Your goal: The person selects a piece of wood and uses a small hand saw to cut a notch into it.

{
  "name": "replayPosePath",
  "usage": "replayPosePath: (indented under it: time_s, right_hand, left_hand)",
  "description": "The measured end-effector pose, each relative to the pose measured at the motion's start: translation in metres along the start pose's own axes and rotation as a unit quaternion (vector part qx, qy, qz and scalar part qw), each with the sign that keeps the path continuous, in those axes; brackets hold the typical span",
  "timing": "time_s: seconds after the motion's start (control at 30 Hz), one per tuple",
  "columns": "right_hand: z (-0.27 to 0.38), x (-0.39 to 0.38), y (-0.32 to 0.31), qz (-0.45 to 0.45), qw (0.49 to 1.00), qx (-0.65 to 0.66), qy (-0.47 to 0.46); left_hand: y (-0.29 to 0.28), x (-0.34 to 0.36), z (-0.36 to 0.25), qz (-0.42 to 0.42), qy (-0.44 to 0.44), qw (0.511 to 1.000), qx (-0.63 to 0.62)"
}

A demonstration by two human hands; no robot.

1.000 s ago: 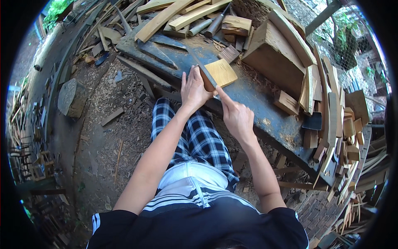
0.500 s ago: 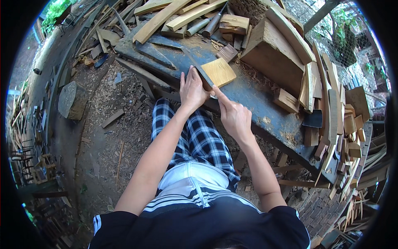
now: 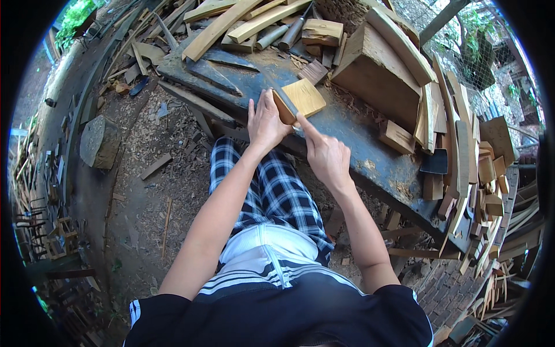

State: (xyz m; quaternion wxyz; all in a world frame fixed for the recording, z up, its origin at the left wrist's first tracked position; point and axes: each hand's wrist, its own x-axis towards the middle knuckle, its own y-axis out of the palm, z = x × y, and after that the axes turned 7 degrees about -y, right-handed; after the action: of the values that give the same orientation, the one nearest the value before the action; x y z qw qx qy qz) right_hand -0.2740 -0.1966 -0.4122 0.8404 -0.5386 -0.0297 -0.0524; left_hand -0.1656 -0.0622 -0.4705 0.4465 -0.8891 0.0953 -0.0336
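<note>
A pale yellow wooden block (image 3: 306, 97) sits tilted on the dark workbench (image 3: 341, 137). My left hand (image 3: 266, 122) grips its near left side, fingers up along the edge, with some fingertips hidden. Over the block's left edge lies a long, narrow grey metal strip (image 3: 285, 102), like a file or a blade; its exact kind is unclear. My right hand (image 3: 328, 155) is at the strip's near end, index finger stretched out against it and the other fingers curled. The palm hides whether the strip has a handle.
Beyond the block are a small wood offcut (image 3: 314, 72) and round-handled tools (image 3: 292, 33). A large wooden block (image 3: 378, 75) stands right of it, by a smaller block (image 3: 398, 137). Curved wood pieces (image 3: 462, 156) crowd the bench's right end. A stone (image 3: 100, 142) lies on the shaving-strewn ground.
The grey strip has shifted toward me and onto the block's top, so less of it sticks out past the far side. My left hand keeps its grip on the block.
</note>
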Motion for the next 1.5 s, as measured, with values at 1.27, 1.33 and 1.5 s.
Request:
replayPosePath:
  time_s: [1.27,1.33,1.5]
  right_hand:
    - [-0.027,0.009,0.016,-0.064,0.997,-0.031,0.015]
    - [-0.005,-0.012,0.012,-0.059,0.997,-0.038,-0.017]
    - [-0.041,0.010,0.021,-0.107,0.993,-0.042,0.012]
  left_hand:
    - [0.005,-0.001,-0.003,0.022,0.017,1.000,0.006]
    - [0.003,0.000,-0.001,0.028,0.011,0.999,0.012]
    - [0.003,-0.002,-0.004,0.012,0.011,1.000,0.002]
